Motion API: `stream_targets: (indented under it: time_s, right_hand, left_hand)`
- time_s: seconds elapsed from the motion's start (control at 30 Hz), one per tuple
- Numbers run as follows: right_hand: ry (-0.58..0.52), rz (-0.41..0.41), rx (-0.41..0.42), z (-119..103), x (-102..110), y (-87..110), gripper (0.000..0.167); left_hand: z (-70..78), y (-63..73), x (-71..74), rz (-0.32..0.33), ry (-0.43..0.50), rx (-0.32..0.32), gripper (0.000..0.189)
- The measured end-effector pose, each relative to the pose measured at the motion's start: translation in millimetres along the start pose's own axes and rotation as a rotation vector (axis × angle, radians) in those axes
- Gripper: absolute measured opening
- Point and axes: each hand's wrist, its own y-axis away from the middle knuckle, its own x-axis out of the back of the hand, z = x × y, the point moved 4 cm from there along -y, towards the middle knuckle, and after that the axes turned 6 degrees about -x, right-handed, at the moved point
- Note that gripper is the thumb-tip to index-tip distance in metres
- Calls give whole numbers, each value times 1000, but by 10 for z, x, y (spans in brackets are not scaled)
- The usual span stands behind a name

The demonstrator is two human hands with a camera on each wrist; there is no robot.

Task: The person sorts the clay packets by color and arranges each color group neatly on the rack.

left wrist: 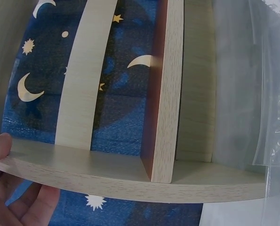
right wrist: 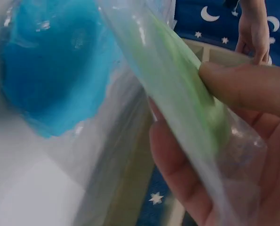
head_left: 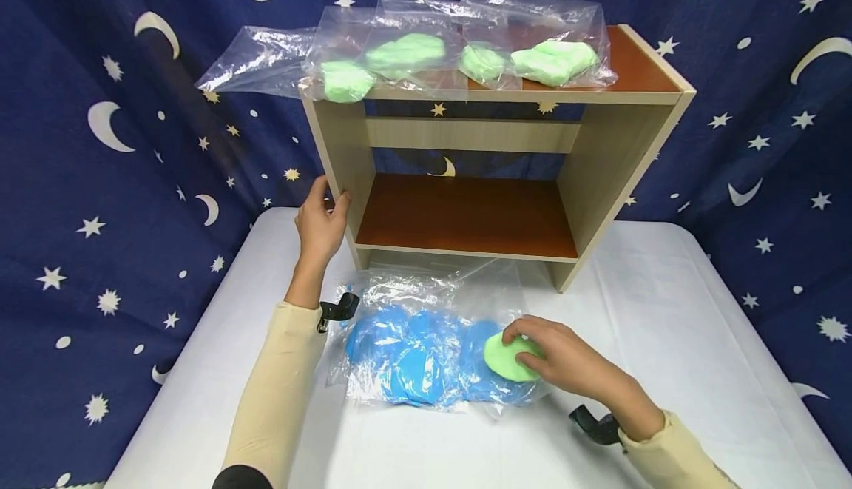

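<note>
My left hand (head_left: 321,224) grips the left side panel (left wrist: 107,176) of a small wooden shelf (head_left: 466,215). In the left wrist view its thumb lies on the panel's inner face and its fingers curl on the outer side. Low on the right, my right hand (head_left: 566,356) pinches a clear bag with a light green, clay-like lump (head_left: 509,358) between thumb and fingers. That lump is over the right end of several clear bags of blue, clay-like lumps (head_left: 416,356), lying in front of the shelf. The right wrist view shows the clear film (right wrist: 245,188) around the green lump.
Several clear bags with green lumps (head_left: 554,62) lie along the shelf's top, one sticking out past its left edge. A brown middle board (head_left: 466,215) spans the shelf. White cloth (head_left: 665,326) covers the table, and a dark blue star-and-moon curtain (head_left: 120,178) hangs around it.
</note>
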Motion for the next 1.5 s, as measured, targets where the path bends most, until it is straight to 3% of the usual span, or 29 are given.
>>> stream_targets:
  time_s: [0.37,0.53,0.77,1.0,1.3,1.5]
  right_hand:
    - [28,-69,149,-391,342,2,34]
    - [31,-38,203,-489,535,-11,35]
    - [114,-20,142,-557,791,-107,45]
    - [174,78,284,-669,1027,-234,63]
    - [116,80,397,-915,1277,-338,70]
    - [-72,157,501,-1085,1592,-435,72]
  left_hand:
    - [23,1,-7,-14,4,7,38]
    - [22,-8,-22,-24,3,14,39]
    - [37,-16,-7,-16,-11,15,37]
    - [21,-16,-12,-15,-13,27,37]
    - [12,-5,-21,-27,-19,36,37]
    - [-2,-9,2,-19,-27,40,36]
